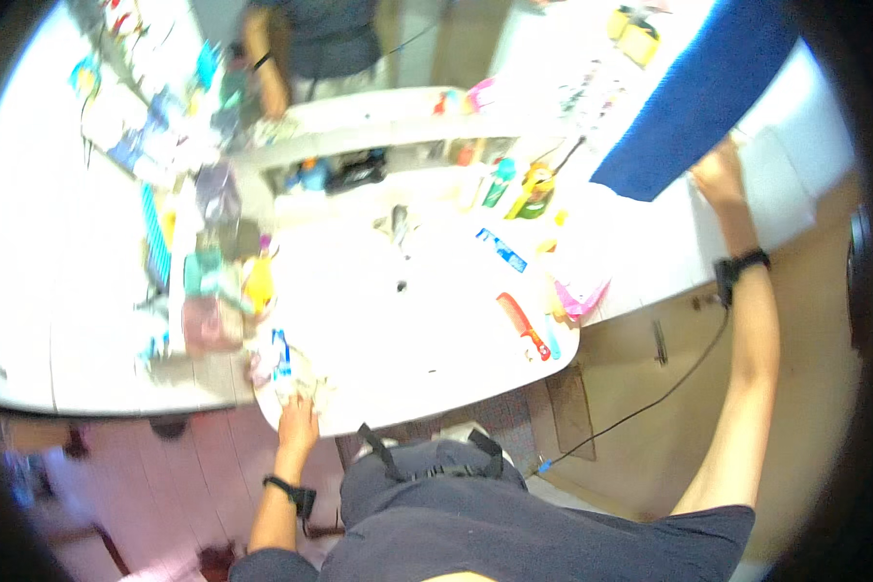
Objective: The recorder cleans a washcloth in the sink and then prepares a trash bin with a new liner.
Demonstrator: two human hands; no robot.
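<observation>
At the front left corner of the white washbasin (436, 388), my left hand (299, 419) has its fingers closed on a pale crumpled cloth (307, 381); glare washes out its edges. A blue-and-white tube (280, 353) lies just beyond it. Far to the right, my outstretched right hand (720, 177) is at the tiled wall beside the lower edge of a hanging blue towel (689, 107). Its fingers are blurred and partly hidden, so I cannot tell what they hold, if anything. Both wrists wear black bands.
On the basin's right side lie a red comb (521, 318), a blue-and-white box (501, 249) and a pink packet (582, 298). A yellow pouch (532, 192) stands behind them. The faucet (399, 223) is at the back. Several containers crowd the left. A black cable (657, 401) hangs from my right wristband.
</observation>
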